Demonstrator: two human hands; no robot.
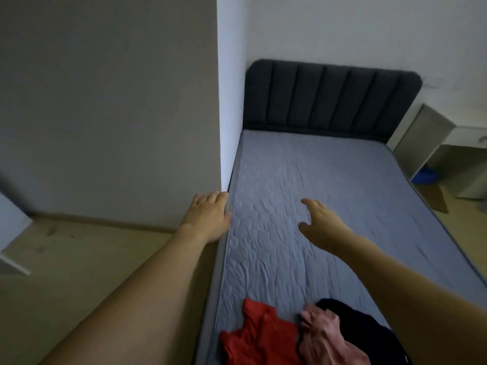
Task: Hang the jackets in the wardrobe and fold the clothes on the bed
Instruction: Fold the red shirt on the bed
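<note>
1. Clothes lie in a crumpled heap at the near end of the bed [316, 180], three pieces touching one another: a red garment [253, 335] on the left, a pink garment [326, 341] in the middle and a dark garment [369, 322] on the right, partly under the pink one.
2. The heap runs across the bed's width; none of the pieces shows a clear long axis or direction, being bunched up.
3. The bed's long axis runs away from the viewer to a dark padded headboard [332, 98] against the far wall.
4. The left hand [208, 217] reaches out flat at the bed's left edge, beside a grey wall panel [110, 109]; its grip is apart, fingers straight, holding nothing.
5. The right hand [321, 225] hovers over the middle of the mattress, well beyond the heap; its grip is apart, fingers spread and relaxed, holding nothing.
6. A pale counter [448, 133] stands at the far right beside the headboard.
</note>
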